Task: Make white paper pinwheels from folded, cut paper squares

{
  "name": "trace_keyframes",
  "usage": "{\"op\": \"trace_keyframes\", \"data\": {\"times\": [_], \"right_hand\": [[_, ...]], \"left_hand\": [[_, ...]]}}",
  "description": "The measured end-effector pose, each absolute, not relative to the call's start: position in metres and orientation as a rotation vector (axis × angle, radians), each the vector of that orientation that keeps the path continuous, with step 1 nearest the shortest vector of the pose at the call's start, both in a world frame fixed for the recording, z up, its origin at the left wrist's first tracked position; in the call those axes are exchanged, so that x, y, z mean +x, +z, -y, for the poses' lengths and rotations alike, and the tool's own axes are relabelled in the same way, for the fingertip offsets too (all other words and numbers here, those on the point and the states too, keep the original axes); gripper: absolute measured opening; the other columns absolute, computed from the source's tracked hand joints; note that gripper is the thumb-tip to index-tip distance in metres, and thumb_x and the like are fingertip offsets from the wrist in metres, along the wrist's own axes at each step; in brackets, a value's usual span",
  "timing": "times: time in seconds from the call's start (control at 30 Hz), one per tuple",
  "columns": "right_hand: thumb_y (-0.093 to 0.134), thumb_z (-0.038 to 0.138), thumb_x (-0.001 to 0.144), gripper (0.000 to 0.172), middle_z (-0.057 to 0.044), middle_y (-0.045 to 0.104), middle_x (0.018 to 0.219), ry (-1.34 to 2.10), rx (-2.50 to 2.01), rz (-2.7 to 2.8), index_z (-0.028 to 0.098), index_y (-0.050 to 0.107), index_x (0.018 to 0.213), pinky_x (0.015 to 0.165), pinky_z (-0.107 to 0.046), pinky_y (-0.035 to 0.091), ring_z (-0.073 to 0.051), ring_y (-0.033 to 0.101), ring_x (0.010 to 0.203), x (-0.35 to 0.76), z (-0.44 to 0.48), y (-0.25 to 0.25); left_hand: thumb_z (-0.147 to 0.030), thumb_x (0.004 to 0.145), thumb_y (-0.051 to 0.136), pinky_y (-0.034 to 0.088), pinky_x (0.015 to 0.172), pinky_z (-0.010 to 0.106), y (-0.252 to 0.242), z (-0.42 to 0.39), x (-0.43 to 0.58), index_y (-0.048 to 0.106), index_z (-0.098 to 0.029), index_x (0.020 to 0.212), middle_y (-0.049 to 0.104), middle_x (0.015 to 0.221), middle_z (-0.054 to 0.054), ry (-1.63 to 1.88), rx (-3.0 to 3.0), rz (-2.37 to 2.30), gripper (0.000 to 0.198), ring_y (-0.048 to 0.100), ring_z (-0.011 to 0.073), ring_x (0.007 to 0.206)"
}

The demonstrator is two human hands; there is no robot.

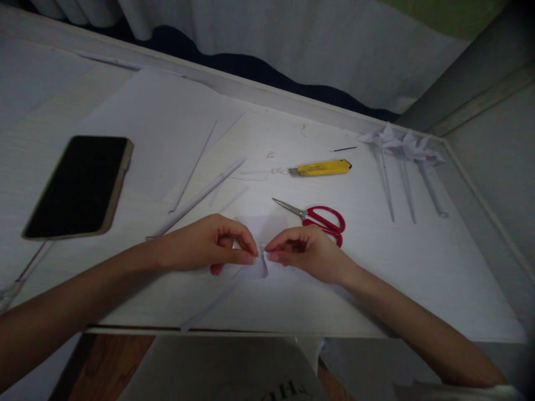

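Note:
My left hand (209, 244) and my right hand (305, 252) meet over a small piece of white paper (258, 245) near the front edge of the white table (418, 278). Both hands pinch the paper between thumb and fingertips, at its middle. The paper lies low on the table and looks partly folded. Red-handled scissors (321, 218) lie just behind my right hand, blades pointing left.
A yellow utility knife (321, 167) lies behind the scissors. Rolled white paper sticks (200, 195) lie behind my left hand. A dark phone (79, 186) rests at the left. Several white paper pinwheels on sticks (401, 150) lie at the back right. A sheet of paper (167, 122) covers the back left.

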State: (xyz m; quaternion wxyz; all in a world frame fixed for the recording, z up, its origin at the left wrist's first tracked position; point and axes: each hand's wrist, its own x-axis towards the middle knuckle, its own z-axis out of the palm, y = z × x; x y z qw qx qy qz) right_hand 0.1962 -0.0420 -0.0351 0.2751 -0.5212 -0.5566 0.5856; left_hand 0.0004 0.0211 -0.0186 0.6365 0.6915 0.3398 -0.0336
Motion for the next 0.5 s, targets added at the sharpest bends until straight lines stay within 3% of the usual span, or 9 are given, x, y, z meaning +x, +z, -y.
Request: {"op": "trace_keyframes", "data": {"times": [0.2,0.5], "right_hand": [[0.057,0.017,0.069,0.005,0.003,0.053,0.053,1.532,-1.534,1.466,0.013,0.060,0.071,0.041,-0.017,0.033,-0.005,0.045,0.047,0.187,0.051,-0.032],[0.050,0.013,0.073,0.008,0.003,0.054,0.058,1.390,-1.487,1.520,0.016,0.057,0.073,0.045,-0.016,0.037,-0.005,0.048,0.051,0.183,0.062,-0.034]], "left_hand": [[-0.035,0.067,0.061,0.027,0.037,0.014,-0.010,-0.015,0.004,0.062,-0.020,0.084,0.044,0.037,-0.009,-0.205,1.547,-0.795,0.023,0.039,0.0048,0.034],[-0.032,0.064,0.065,0.030,0.037,0.012,-0.010,-0.007,0.007,0.062,-0.021,0.080,0.048,0.038,-0.008,-0.187,1.557,-0.851,0.020,0.046,0.0050,0.037]]}}
